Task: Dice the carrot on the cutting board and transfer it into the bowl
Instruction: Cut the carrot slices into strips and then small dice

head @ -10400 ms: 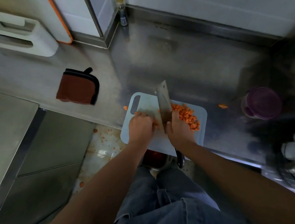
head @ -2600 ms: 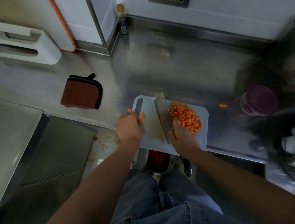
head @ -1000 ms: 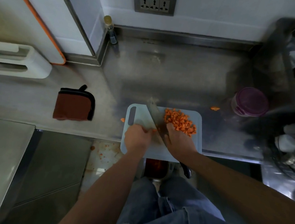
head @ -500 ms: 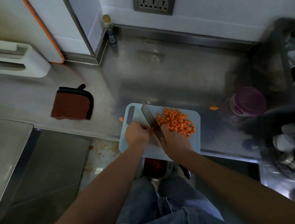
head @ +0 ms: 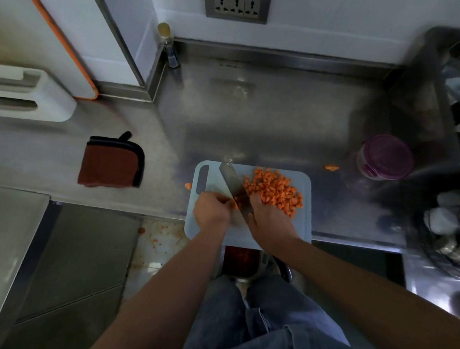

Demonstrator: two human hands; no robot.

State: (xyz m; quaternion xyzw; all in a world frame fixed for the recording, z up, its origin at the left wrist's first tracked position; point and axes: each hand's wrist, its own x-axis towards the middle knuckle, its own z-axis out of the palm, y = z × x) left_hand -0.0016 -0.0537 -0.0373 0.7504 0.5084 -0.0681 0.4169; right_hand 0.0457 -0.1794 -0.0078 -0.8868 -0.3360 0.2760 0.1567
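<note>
Carrot: mostly reduced to small orange cubes, one loose pile (head: 274,190) on the far right part of the pale blue cutting board (head: 303,229); cubes too many to count. One uncut carrot stub (head: 235,202) lies at mid-board, just left of the blade. Left hand (head: 212,210): fingers curled together, pinching the stub against the board. Right hand (head: 270,219): fingers wrapped round the one knife (head: 232,182) at the blade's heel, blade angled to the far left, dark handle end showing below the wrist. Two stray carrot bits on the steel counter: one (head: 187,185) just left of the board, one (head: 331,168) near the single purple-lidded tub (head: 387,156). One brown pot holder (head: 111,162), well left.
</note>
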